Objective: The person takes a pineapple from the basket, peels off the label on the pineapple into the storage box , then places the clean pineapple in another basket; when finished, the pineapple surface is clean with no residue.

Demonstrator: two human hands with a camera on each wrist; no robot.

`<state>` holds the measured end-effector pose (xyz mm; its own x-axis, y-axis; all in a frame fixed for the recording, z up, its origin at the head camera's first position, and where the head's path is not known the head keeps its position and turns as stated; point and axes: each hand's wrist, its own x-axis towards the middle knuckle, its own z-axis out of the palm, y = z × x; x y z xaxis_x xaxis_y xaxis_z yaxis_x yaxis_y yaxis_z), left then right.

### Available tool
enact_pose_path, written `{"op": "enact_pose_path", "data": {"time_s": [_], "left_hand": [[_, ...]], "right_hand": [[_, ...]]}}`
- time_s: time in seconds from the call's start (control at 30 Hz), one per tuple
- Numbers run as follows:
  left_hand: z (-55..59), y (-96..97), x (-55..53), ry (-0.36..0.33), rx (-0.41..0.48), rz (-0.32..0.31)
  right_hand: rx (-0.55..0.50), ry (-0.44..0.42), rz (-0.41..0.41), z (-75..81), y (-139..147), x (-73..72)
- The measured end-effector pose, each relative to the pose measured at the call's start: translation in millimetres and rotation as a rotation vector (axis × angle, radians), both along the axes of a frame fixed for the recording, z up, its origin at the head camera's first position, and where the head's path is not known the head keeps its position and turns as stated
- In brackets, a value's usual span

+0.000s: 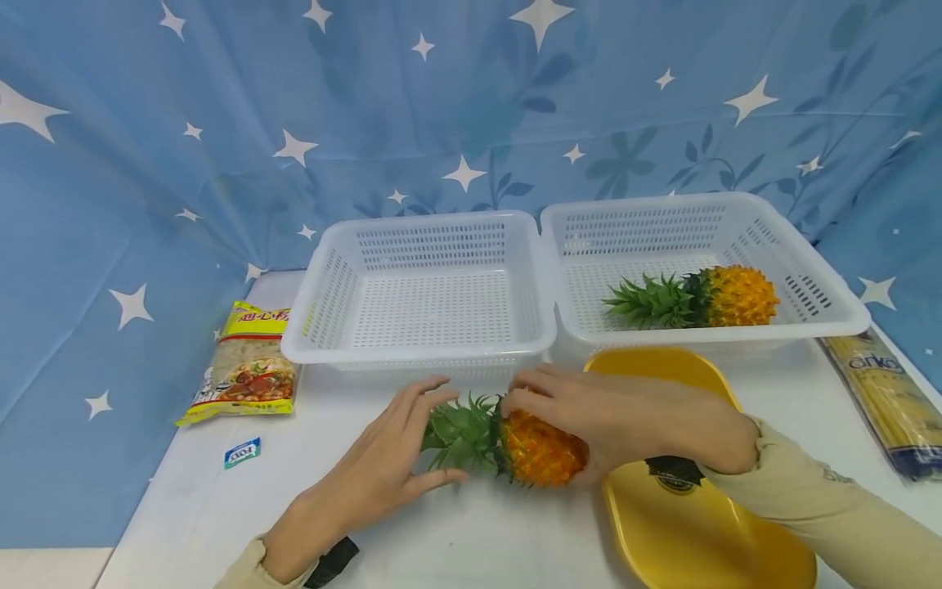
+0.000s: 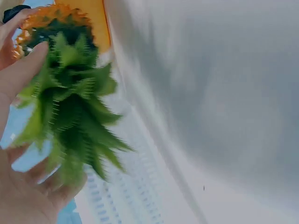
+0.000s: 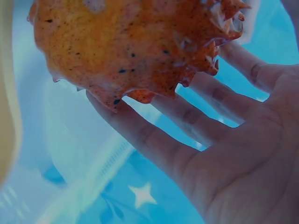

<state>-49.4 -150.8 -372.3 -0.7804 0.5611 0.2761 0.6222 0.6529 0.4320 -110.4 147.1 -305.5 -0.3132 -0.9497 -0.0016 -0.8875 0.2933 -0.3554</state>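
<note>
A pineapple (image 1: 543, 448) with an orange spiky body and green leaves lies sideways in front of the two white baskets, its leaves towards the left. My right hand (image 1: 581, 409) holds the orange body, fingers over its far side; the right wrist view shows these fingers (image 3: 140, 133) against the spiky skin. Around the leaves (image 2: 74, 112), my left hand (image 1: 390, 458) is spread, thumb on the near side and fingers on the far side. Whether the left fingers touch the leaves is unclear. A second pineapple (image 1: 739, 296) lies in the right white basket (image 1: 706, 335).
The left white basket (image 1: 419, 356) stands beside the right one. A yellow tray (image 1: 677, 532) lies under my right forearm. To the left are a macaroni bag (image 1: 253, 364) and a small blue-green packet (image 1: 243, 452). A pasta pack (image 1: 886, 401) lies far right.
</note>
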Motion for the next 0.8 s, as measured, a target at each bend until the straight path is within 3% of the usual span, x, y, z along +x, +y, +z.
{"op": "enact_pose_path", "data": {"time_s": [0.13,0.23,0.37,0.43,0.6,0.8], "left_hand": [[5.9,-4.7,0.7,-0.042,0.095,0.093],[7.8,-4.3,2.3,-0.116,0.206,0.143],[8.0,2.4,4.4,-0.263,0.357,0.137],[7.6,8.7,4.9,-0.329,0.393,0.115],[2.1,35.4,0.3,-0.427,0.326,0.021],[-11.6,77.9,-16.8,-0.436,0.231,-0.088]], "right_hand": [[-0.040,0.008,-0.047,19.1,15.1,1.3],[-0.022,0.034,-0.115,34.0,31.7,1.5],[-0.016,0.115,-0.225,50.2,61.7,-0.7],[-0.031,0.149,-0.279,56.0,77.2,-4.4],[-0.091,0.224,-0.390,66.1,111.6,-20.6],[-0.223,0.437,-0.387,70.9,139.1,-46.0]]}}
